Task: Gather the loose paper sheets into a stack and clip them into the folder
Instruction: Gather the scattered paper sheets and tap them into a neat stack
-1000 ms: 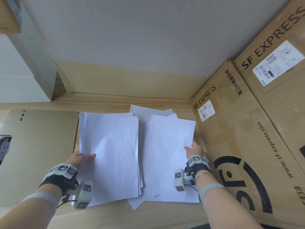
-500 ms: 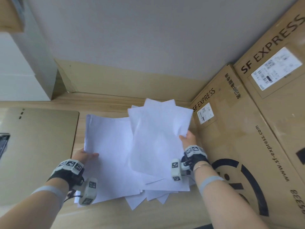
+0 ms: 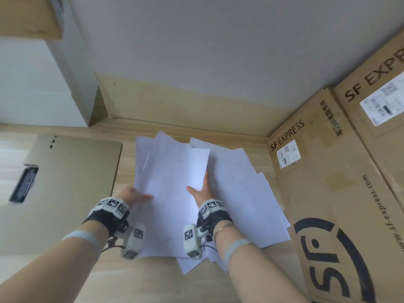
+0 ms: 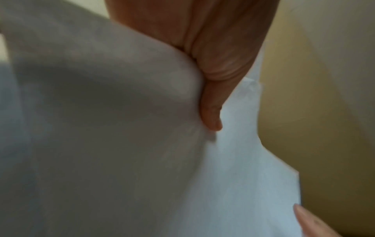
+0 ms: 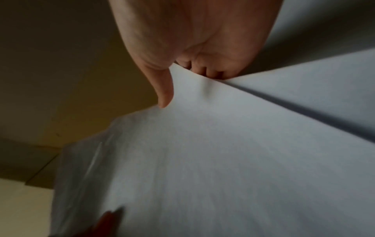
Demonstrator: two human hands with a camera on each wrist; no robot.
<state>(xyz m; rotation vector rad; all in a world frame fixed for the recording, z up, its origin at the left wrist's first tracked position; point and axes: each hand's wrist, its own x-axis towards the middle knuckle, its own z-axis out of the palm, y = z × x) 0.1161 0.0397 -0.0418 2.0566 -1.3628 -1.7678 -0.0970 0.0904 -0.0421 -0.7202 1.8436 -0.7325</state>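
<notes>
Several white paper sheets (image 3: 170, 182) lie overlapped in a left pile on the wooden desk. My left hand (image 3: 133, 196) pinches that pile's left edge, thumb on top, as the left wrist view shows (image 4: 211, 112). My right hand (image 3: 201, 191) holds a sheet at its right edge over the left pile, thumb on top and fingers underneath (image 5: 166, 93). More loose sheets (image 3: 247, 193) lie fanned out on the right. The tan folder (image 3: 65, 184) lies flat at the left, its black clip (image 3: 23, 184) near its left side.
Large SF Express cardboard boxes (image 3: 328, 193) stand against the desk's right side, close to the right sheets. A wall and skirting (image 3: 185, 106) run along the back. A white cabinet (image 3: 43, 84) stands at the back left. Bare desk wood (image 3: 153, 281) shows in front.
My right hand lifted a sheet from the right pile and carried it left onto the left pile. My left hand stayed at the left pile's edge.
</notes>
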